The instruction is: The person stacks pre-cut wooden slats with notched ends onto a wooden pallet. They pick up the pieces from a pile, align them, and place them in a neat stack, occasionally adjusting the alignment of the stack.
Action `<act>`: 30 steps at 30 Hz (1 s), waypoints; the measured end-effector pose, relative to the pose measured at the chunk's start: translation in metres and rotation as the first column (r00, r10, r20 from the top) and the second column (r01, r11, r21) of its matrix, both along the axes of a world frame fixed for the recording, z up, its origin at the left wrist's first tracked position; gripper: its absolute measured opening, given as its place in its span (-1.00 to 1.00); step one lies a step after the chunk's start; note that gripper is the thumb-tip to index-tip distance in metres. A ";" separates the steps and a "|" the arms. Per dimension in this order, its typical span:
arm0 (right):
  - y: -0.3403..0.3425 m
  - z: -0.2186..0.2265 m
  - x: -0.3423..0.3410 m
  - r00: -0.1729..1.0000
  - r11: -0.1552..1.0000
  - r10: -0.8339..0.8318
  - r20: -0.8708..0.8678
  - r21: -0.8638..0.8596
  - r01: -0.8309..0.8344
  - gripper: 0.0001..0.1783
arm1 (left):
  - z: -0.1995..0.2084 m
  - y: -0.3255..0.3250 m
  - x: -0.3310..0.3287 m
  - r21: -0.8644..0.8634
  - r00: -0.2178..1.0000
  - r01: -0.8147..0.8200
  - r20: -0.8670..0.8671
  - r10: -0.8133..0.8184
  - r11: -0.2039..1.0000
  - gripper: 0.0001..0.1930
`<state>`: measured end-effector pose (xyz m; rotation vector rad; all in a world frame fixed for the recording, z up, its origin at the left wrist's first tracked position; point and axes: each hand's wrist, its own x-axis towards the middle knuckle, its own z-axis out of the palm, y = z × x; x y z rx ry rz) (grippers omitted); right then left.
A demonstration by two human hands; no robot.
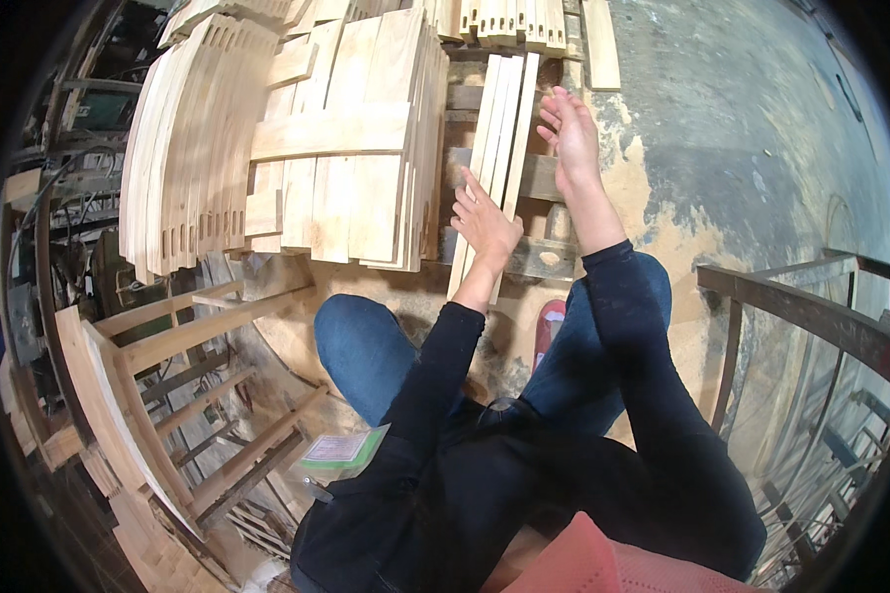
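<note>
My left hand [487, 225] rests over several long, narrow wooden slats [494, 138], its fingers stretched and apart. These pale slats lie side by side, pointing away from me, on a dark slatted pallet [539, 178]. To their right my right hand [574, 138] hovers with fingers loosely curved and apart, nothing visible in it. Close by on the left stands a tall stack of wider boards [341, 198], with a short board [331, 131] lying crosswise on top. Farther left, slotted wooden pieces [193, 138] stand packed in a row.
More slotted pieces [514, 22] lie at the far end, and a single board [600, 44] lies to their right. A wooden rack [222, 346] is at lower left, a metal frame [801, 306] at right. Sawdust covers part of the worn floor [752, 128].
</note>
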<state>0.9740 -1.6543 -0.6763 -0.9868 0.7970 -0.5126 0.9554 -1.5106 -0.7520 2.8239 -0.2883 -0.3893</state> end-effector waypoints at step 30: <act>-0.013 0.007 -0.005 0.997 0.999 -0.034 0.067 0.045 0.031 -0.59 | 0.030 0.006 0.032 -0.061 0.979 -0.029 0.198 0.041 0.998 -0.04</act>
